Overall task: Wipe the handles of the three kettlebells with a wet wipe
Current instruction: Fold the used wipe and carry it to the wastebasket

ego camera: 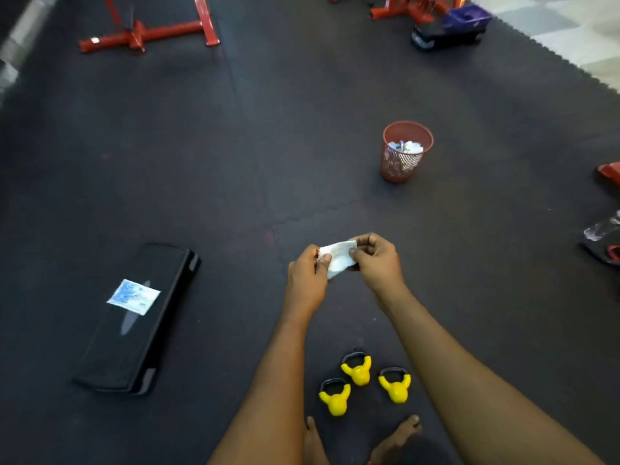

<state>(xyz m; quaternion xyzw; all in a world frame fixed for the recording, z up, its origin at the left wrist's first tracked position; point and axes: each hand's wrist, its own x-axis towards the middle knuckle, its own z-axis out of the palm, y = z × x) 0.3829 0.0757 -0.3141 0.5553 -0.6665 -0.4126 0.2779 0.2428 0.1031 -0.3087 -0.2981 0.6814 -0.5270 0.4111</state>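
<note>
Three small yellow kettlebells with black handles stand on the dark floor mat near my bare feet: one at the left (pixel 335 397), one at the back (pixel 357 370), one at the right (pixel 396 385). Well above them I hold a white wet wipe (pixel 339 258) stretched between both hands. My left hand (pixel 308 276) pinches its left edge and my right hand (pixel 377 258) pinches its right edge. The wipe is partly folded.
A black step platform (pixel 134 323) lies to the left with a blue-and-white wipe packet (pixel 133 297) on it. A red mesh bin (pixel 404 152) with rubbish stands ahead. Red equipment frames (pixel 147 33) stand at the back, and another black step (pixel 446 36) at the far right.
</note>
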